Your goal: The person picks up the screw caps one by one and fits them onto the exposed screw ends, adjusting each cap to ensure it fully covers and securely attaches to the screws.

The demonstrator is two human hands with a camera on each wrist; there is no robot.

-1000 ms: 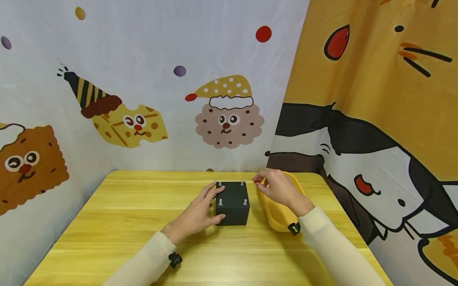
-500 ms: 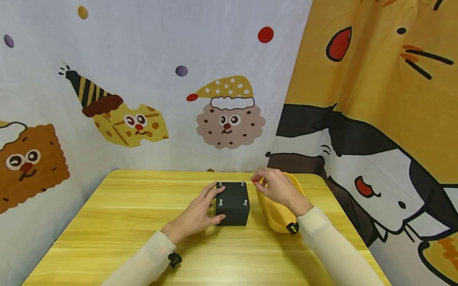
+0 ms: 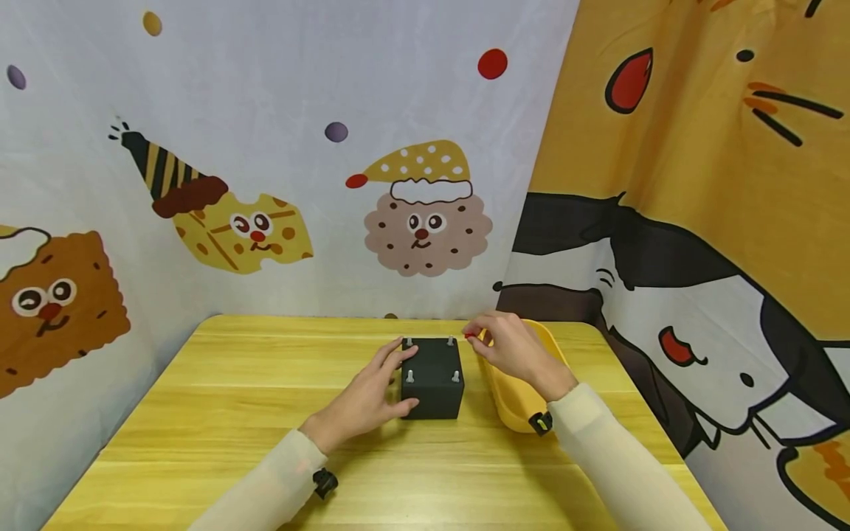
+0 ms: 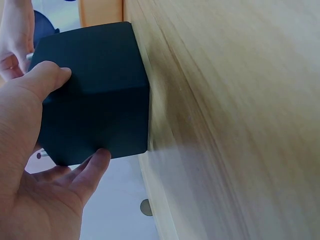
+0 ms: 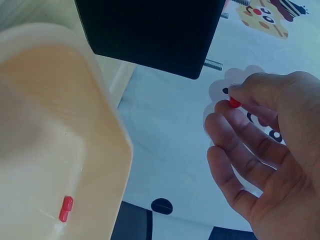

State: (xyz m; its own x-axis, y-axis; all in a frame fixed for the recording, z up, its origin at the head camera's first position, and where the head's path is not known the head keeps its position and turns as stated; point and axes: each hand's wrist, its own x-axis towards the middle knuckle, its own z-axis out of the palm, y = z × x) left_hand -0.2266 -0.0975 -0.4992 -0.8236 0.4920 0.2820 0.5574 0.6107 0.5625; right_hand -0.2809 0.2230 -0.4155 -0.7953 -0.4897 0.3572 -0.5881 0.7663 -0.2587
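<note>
A black box [image 3: 432, 380] stands on the table with several threaded metal studs [image 3: 409, 377] upright on its top. My left hand [image 3: 361, 402] holds the box from the left, thumb on the near face and fingers at the top left and far side. In the left wrist view the thumb [image 4: 52, 77] presses one face and the fingertips another. My right hand [image 3: 514, 350] pinches a small red cap-like piece [image 5: 234, 102] between thumb and index finger, right of the box and over the tray's left rim. Its other fingers are loosely bent. Much of the red piece is hidden by the fingertips.
A yellow tray [image 3: 514, 424] stands to the right of the box, partly under my right forearm. Inside it lie two small red pieces [image 5: 66, 208], end to end. Printed cloth [image 3: 285, 110] hangs behind the wooden table [image 3: 252, 369] and along its right side.
My right hand has shifted slightly left toward the box, still pinching the red piece. The left hand and the box keep their place.
</note>
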